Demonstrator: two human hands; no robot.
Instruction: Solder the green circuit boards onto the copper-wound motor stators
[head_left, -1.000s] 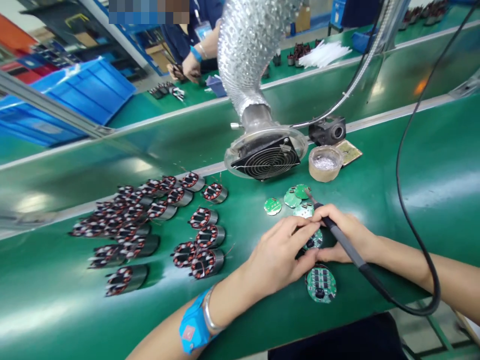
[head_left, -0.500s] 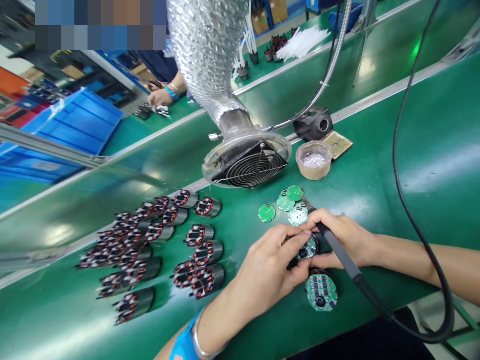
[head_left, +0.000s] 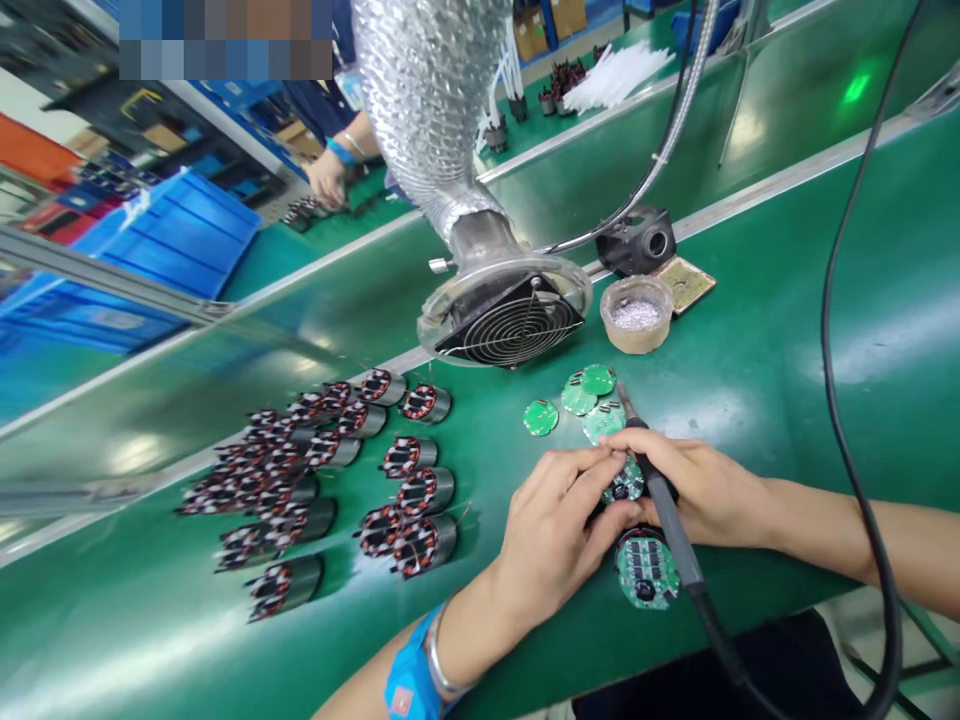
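Note:
My left hand [head_left: 551,515] is closed on the edge of a round green circuit board [head_left: 624,484], which seems to sit on a dark round part mostly hidden by my fingers. My right hand [head_left: 709,490] grips a soldering iron [head_left: 670,515], its tip pointing up and away, apart from the held board. The right fingers also reach to the held board's side. Just below it, a second circuit board [head_left: 645,572] with black chips sits on a dark part. Beyond my fingers lie several loose green boards [head_left: 598,379], one of them, a small board [head_left: 540,417], separate.
Several wired motor stators [head_left: 424,545] stand at the left. A fume extractor [head_left: 517,325] hangs over the bench. Behind the boards are a bowl of solder bits [head_left: 636,315] and an iron stand [head_left: 637,242]. The iron's black cable [head_left: 829,350] loops at right. A co-worker's hand [head_left: 328,178] is across the bench.
The view has shifted slightly, moving the scene a little rightward. My left fingers sit closer over the held board, and the soldering iron is more upright. The co-worker's hand has moved slightly.

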